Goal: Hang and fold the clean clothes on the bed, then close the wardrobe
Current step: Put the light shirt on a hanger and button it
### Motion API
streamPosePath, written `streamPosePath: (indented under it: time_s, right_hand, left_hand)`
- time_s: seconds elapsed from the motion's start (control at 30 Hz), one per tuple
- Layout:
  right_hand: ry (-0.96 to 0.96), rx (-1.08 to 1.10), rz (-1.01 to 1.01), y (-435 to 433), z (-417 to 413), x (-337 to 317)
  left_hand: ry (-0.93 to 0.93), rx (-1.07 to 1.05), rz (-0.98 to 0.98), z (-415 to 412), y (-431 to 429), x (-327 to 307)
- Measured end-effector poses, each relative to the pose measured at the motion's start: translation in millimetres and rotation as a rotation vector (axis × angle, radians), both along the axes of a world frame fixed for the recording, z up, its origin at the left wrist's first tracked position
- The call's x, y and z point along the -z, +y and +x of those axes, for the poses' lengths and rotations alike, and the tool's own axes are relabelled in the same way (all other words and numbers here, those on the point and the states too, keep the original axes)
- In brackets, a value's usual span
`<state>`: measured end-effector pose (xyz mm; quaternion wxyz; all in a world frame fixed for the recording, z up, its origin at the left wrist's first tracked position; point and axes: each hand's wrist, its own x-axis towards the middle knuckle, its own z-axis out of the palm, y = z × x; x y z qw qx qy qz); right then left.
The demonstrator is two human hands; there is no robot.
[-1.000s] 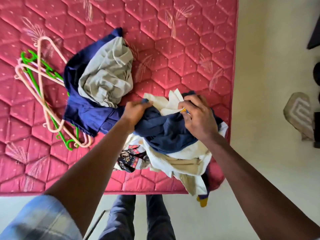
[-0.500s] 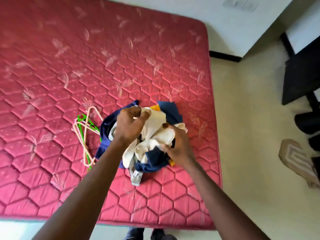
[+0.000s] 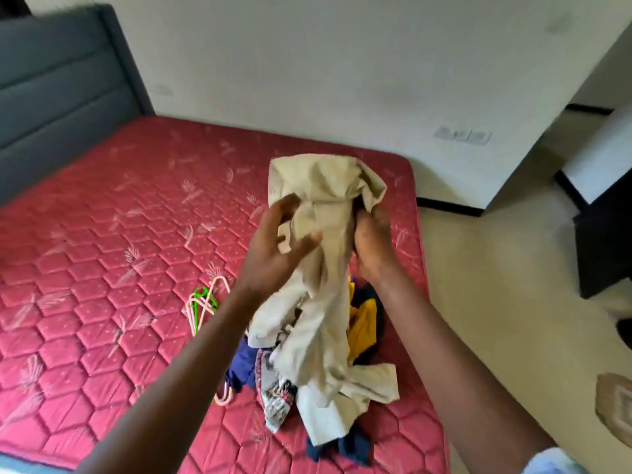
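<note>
Left hand [image 3: 284, 241] is raised above the bed [image 3: 136, 241], fingers spread, with a fold of the beige garment [image 3: 321, 295] lying across its palm; blur hides whether it pinches. Right hand [image 3: 372, 244] grips the garment's other side, fingers buried in cloth. Half a second ago both hands were down in the pile [image 3: 364, 323]; now one piece is lifted out, its tail trailing on the pile. Sorting has begun, and the garment probably needs shaking out next. Hangers [image 3: 203, 304] lie just left of the pile.
</note>
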<state>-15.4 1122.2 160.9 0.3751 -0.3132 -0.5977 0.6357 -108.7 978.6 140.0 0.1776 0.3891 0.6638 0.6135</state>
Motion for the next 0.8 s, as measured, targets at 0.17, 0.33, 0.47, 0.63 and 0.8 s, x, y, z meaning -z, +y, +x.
streamPosePath:
  time_s: [0.17, 0.33, 0.47, 0.63, 0.8]
  right_hand:
    - [0.045, -0.146, -0.195, 2.9, 9.5, -52.9]
    - [0.114, -0.376, -0.375, 0.2, 28.2, -66.1]
    - [0.138, -0.486, -0.355, -12.4, 37.1, -71.4]
    - [-0.085, -0.662, -0.074, -35.9, 55.3, -22.2]
    - [-0.205, -0.579, 0.016, -88.1, 65.9, 46.5]
  left_hand:
    - [0.122, -0.103, -0.090, 29.5, -28.2, 21.4]
    - [0.082, -0.173, 0.075, 52.3, -35.0, -14.4]
    - [-0.091, -0.050, 0.055, 68.0, -24.8, -18.9]
    - [-0.317, -0.364, 0.088, 57.9, -27.9, -14.8]
    - [-0.253, -0.426, -0.139, 40.6, -60.4, -17.5]
